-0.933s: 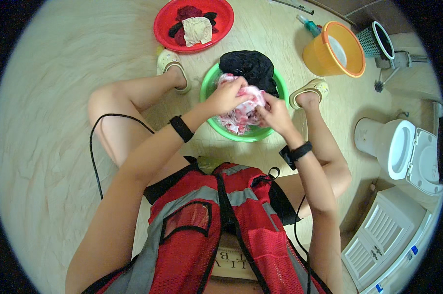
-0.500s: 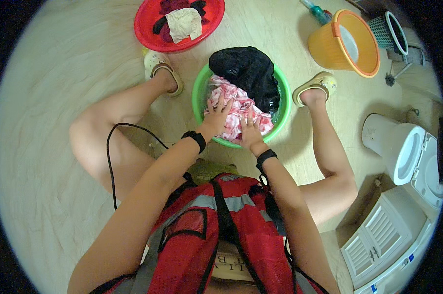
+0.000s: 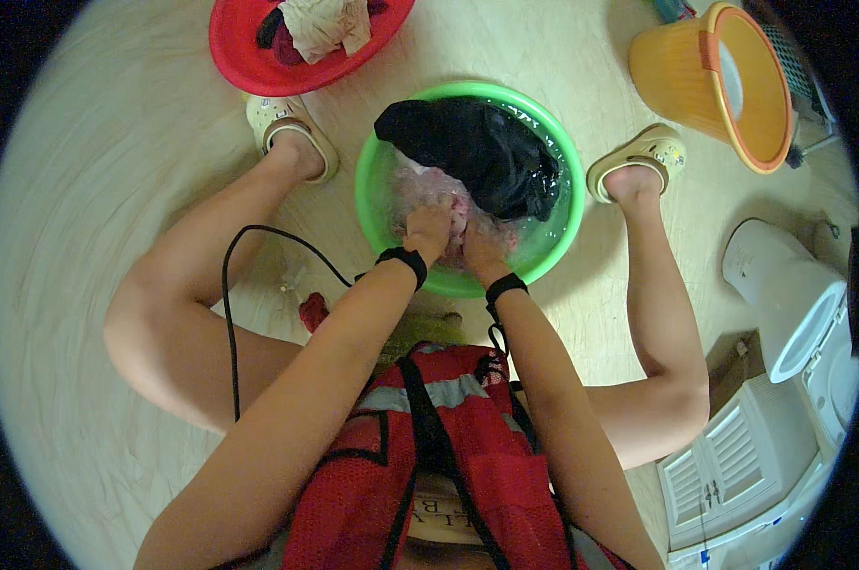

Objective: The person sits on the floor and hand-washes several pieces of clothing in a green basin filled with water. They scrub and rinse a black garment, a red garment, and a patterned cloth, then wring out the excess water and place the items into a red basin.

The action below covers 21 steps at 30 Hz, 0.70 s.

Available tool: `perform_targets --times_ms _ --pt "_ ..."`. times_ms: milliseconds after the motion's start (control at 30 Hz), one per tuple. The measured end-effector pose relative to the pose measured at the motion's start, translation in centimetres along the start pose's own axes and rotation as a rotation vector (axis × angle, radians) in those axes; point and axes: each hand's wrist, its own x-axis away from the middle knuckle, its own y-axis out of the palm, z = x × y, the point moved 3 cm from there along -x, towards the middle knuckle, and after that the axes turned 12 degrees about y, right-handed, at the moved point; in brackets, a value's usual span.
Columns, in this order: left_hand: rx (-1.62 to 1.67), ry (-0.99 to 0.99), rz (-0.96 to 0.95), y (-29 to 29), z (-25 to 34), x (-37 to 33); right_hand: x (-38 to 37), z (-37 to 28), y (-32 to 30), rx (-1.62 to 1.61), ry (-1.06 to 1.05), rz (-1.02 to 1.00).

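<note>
A round green basin (image 3: pixel 575 195) of water stands on the floor between my feet. Pink-and-white patterned cloth (image 3: pixel 458 217) lies mostly under the cloudy water in its near half. My left hand (image 3: pixel 429 228) is closed round a bunch of this cloth. Close beside it, my right hand (image 3: pixel 486 249) grips the same bunch, its fingertips partly hidden by the water. A wet black garment (image 3: pixel 477 152) fills the far half of the basin, bulging above the surface, and neither hand touches it.
A red basin (image 3: pixel 232 47) with a cream cloth (image 3: pixel 327 28) and dark clothes is at the far left. An orange bucket (image 3: pixel 672 71) stands far right. The toilet (image 3: pixel 786 285) and a white louvred cabinet (image 3: pixel 743 456) are at right. A black cable (image 3: pixel 228 313) loops over my left leg.
Both hands have gone from spread flat on the pink-and-white cloth to closed on it, lower in the water. The cloth has sunk and bunched up. The view has shifted slightly.
</note>
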Motion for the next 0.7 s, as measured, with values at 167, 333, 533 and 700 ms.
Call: perform_targets --times_ms 167,333,533,700 --pt "-0.044 0.041 -0.129 2.5 -0.6 -1.9 -1.0 0.4 0.8 0.151 -0.027 -0.296" --pt "-0.041 0.13 -0.199 2.4 -1.2 -1.6 -1.2 1.1 2.7 0.166 0.033 -0.081" --pt "0.129 0.186 0.378 -2.3 -1.7 1.0 1.3 -0.3 -1.7 -0.055 0.09 0.182" --pt "0.3 0.163 0.031 -5.0 -1.9 4.4 5.5 -2.0 -8.5 -0.03 -0.061 -0.153"
